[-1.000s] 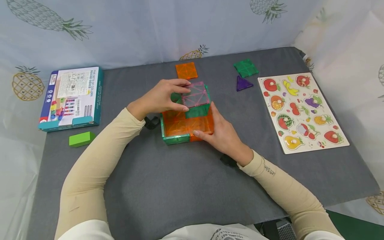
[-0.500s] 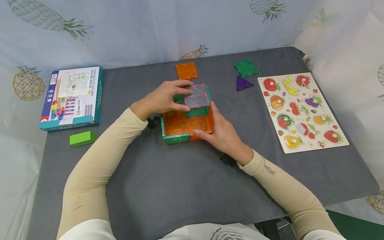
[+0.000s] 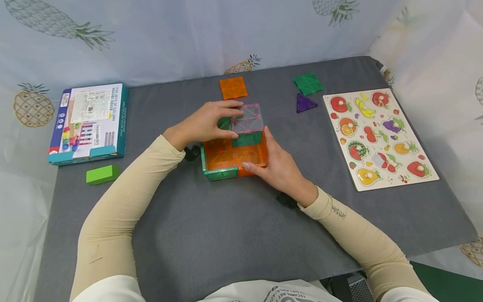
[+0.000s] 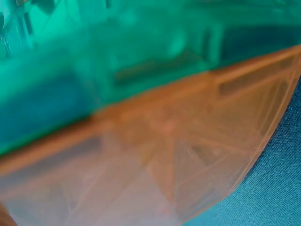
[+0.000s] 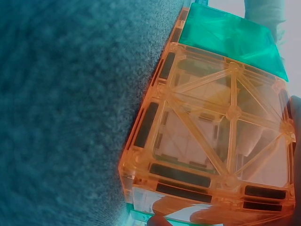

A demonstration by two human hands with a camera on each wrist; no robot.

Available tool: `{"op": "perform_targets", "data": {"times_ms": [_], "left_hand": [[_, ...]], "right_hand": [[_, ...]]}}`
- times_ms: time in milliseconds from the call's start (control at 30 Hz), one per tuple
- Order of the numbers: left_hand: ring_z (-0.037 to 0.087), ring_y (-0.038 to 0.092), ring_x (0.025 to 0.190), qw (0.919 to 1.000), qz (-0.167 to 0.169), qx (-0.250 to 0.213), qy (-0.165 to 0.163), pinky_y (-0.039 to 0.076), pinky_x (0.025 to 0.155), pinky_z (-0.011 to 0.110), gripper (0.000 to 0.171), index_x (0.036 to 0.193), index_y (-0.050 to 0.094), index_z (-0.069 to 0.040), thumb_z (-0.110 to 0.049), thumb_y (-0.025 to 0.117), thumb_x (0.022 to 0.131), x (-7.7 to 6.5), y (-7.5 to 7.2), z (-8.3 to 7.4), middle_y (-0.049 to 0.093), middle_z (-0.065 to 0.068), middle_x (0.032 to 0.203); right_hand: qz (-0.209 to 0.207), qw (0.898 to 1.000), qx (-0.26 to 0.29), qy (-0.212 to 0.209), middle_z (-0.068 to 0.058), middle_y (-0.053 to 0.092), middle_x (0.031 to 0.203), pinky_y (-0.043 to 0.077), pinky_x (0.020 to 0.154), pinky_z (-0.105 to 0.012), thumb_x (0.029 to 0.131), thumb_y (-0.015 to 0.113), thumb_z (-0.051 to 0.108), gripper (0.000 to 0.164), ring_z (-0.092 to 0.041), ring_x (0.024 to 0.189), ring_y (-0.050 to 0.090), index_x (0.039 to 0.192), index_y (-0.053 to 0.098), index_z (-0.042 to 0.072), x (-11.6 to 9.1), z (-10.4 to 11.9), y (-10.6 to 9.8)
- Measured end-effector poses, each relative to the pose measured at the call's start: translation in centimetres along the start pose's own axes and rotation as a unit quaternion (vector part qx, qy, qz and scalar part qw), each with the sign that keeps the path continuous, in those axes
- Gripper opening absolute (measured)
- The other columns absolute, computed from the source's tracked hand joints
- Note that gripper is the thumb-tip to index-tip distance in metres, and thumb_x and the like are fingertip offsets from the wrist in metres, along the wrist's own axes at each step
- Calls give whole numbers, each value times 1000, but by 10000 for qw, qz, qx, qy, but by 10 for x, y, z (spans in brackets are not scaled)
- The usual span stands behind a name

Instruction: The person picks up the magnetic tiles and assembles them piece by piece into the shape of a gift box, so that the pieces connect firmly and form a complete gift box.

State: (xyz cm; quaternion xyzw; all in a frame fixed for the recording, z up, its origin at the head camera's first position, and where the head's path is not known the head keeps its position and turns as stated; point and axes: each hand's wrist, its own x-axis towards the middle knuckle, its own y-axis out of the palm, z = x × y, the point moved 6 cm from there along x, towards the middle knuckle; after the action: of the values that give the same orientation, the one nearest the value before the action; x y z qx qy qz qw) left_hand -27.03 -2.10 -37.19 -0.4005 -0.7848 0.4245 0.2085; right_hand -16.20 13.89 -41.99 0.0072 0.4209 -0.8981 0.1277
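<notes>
My left hand (image 3: pixel 207 122) pinches the left side of a clear pink square magnetic tile (image 3: pixel 249 119), thumb at the near corner and fingers at the far one. The pink tile lies over upright green magnetic tiles (image 3: pixel 247 139) at the back right of a low box. That magnetic tile box (image 3: pixel 220 174) has green and orange walls and an orange bottom. With thumb in front and fingers along the right wall, my right hand (image 3: pixel 283 167) grips the box. In the right wrist view, an orange wall tile (image 5: pixel 207 136) with dark magnet strips shows up close.
Loose orange (image 3: pixel 233 88) and green square tiles (image 3: pixel 308 84) and a purple triangle tile (image 3: pixel 305 103) lie behind. A fruit puzzle board (image 3: pixel 381 138) is on the right. On the left are a boxed toy set (image 3: pixel 88 123) and a green block (image 3: pixel 102 174).
The left hand has shifted slightly right with the pink tile, which has turned to line up more squarely over the green tiles. The right hand keeps its grip on the box.
</notes>
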Motion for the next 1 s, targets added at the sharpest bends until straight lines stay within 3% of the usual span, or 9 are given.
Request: {"op": "perform_targets", "data": {"times_ms": [67,233,300,367,533,633,700,833,1000], "left_hand": [[26,40,137,10000,-40,-3,-1,33,112,45,63,138,53,-7,-34,73,85,0,0,0,41,7,151],[27,35,141,9999,42,47,-96,17,119,50,70,144,46,-13,-39,72,85,-3,-7,0,38,7,153],[28,33,141,9997,36,87,-208,17,119,51,69,145,45,-14,-41,70,87,-6,-15,3,37,8,153],[30,35,140,9992,-98,93,-375,23,116,51,65,144,46,-13,-41,67,89,-9,-27,10,40,9,151],[33,35,140,9913,-381,-231,-1237,29,113,51,52,141,49,-8,-33,57,97,-21,-55,50,43,15,148],[35,32,141,9834,-208,-416,-1753,28,113,53,53,146,41,-8,-31,51,100,-24,-58,80,37,16,152],[36,29,142,9812,-11,-300,-1905,27,114,53,56,150,34,-9,-30,48,101,-21,-55,96,31,15,155],[36,16,147,9846,463,213,-1675,17,117,55,63,155,18,-14,-33,46,101,-1,-43,114,14,14,161],[37,-1,149,9867,878,596,-1229,10,118,57,71,156,8,-22,-38,47,100,28,-25,119,-9,14,162]], "right_hand": [[-5,10000,-10,-8,-10,13,161,39,106,-49,81,56,70,111,-35,137,39,155,-4,14,1,0,0],[-7,10000,-22,-19,-11,14,161,40,106,-49,81,56,70,110,-35,137,39,155,-3,13,1,0,0],[-6,10000,-26,-18,-11,14,161,40,106,-49,82,56,69,110,-35,138,38,155,-3,13,1,0,0],[-9,10000,-25,-16,-11,13,161,39,107,-49,82,56,69,110,-35,138,38,155,-3,13,1,0,0],[-43,10000,-40,6,-11,15,161,40,106,-49,81,57,70,110,-35,135,42,155,-2,14,0,1,0],[-60,10000,-70,5,-11,16,161,41,105,-49,81,57,70,110,-36,128,48,155,-2,14,0,1,0],[-63,9999,-95,-12,-11,16,160,41,104,-49,81,57,70,110,-37,126,50,155,-2,14,0,1,0],[-69,9999,-99,-3,-12,16,160,42,104,-49,81,58,69,110,-37,125,51,155,-2,14,0,1,0],[-17,10000,-7,63,-9,15,161,41,105,-49,81,58,69,110,-35,125,51,155,-3,17,1,3,0]]}}
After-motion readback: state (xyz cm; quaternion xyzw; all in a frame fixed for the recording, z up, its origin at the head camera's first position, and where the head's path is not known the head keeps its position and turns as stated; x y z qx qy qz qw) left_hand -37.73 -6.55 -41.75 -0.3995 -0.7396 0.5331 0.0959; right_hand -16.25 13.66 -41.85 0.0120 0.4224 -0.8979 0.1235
